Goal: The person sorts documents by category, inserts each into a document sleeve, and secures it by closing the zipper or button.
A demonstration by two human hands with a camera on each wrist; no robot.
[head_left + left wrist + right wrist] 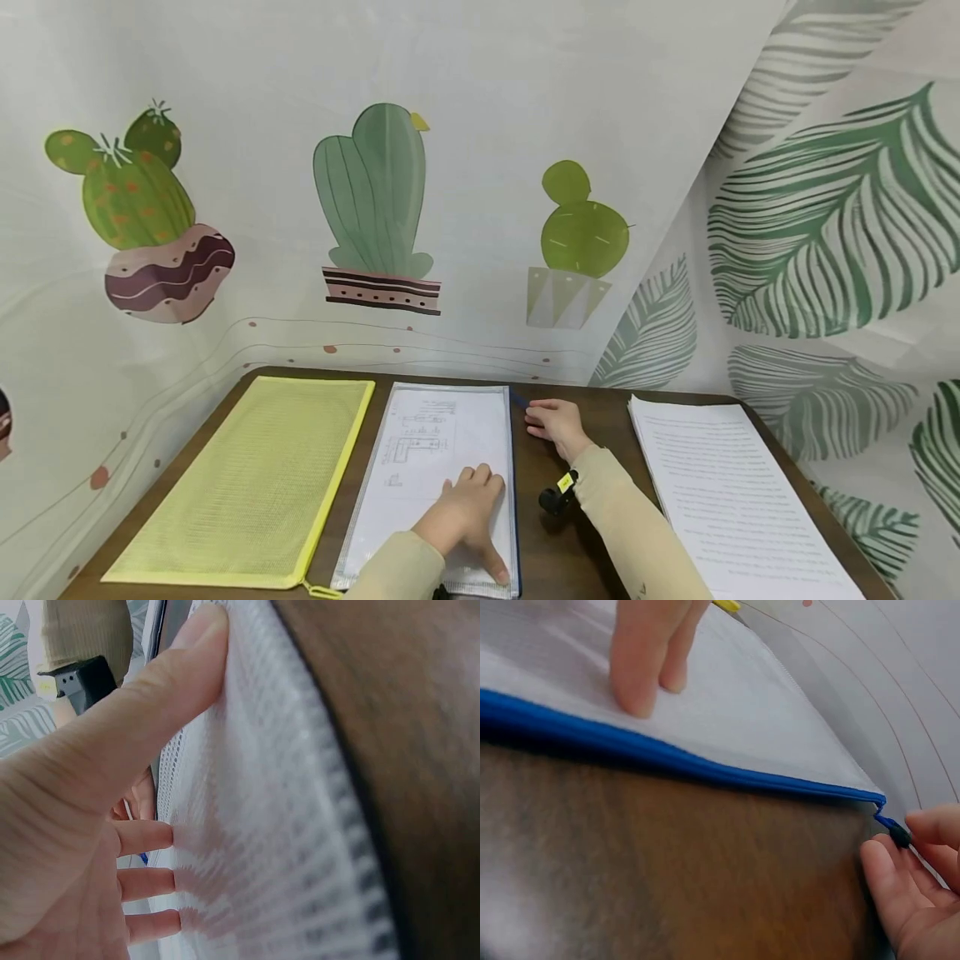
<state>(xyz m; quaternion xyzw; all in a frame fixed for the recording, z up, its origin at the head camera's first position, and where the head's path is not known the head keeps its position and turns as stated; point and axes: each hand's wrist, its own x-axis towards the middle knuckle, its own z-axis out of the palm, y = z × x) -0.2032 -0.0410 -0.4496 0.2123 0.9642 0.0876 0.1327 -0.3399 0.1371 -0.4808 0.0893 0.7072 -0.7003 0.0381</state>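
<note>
A clear mesh zip pouch (pixel 420 500) lies flat in the middle, a sheet with a technical drawing showing through it. Along its right side runs a blue zipper (pixel 705 769), which looks closed along the stretch in the right wrist view. My left hand (pixel 468 508) presses on the near part of the pouch, fingers spread, thumb (pixel 202 637) at the near right corner. Past the far right corner, my right hand (pixel 555 425) pinches the zipper pull (pixel 896 831), a dark tab on a short blue cord, between thumb and fingertips.
A yellow mesh zip pouch (pixel 247 483) lies to the left, its yellow pull loop (pixel 324 592) at the near corner. To the right is a stack of printed paper (pixel 735 492). A patterned curtain (pixel 480 208) hangs right behind the brown table (pixel 551 467).
</note>
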